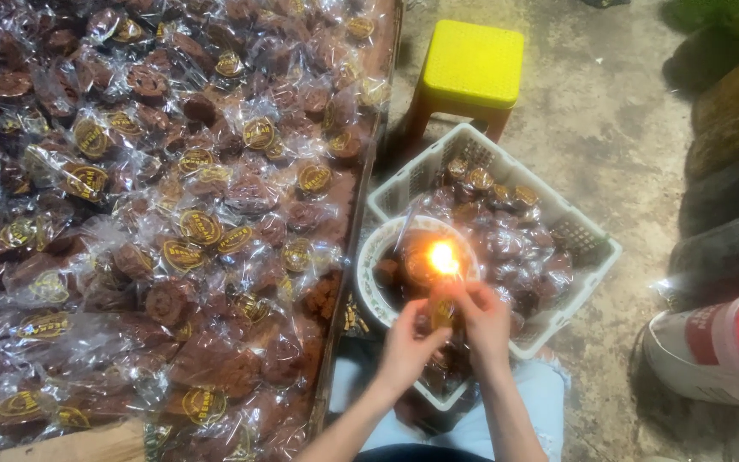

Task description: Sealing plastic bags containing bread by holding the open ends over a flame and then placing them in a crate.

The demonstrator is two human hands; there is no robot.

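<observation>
One head-worn camera looks steeply down, close over the hands (446, 329), basket (596, 248) and concrete floor (609, 128).

Both hands, left (408, 342) and right (482, 318), raised close together, fingers pinched, forearms converging

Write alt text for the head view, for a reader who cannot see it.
Left hand and right hand hold a small wrapped brown cake up to a flame over a bowl. A white basket of wrapped cakes sits behind it; a tray heaped with more lies left.
</observation>
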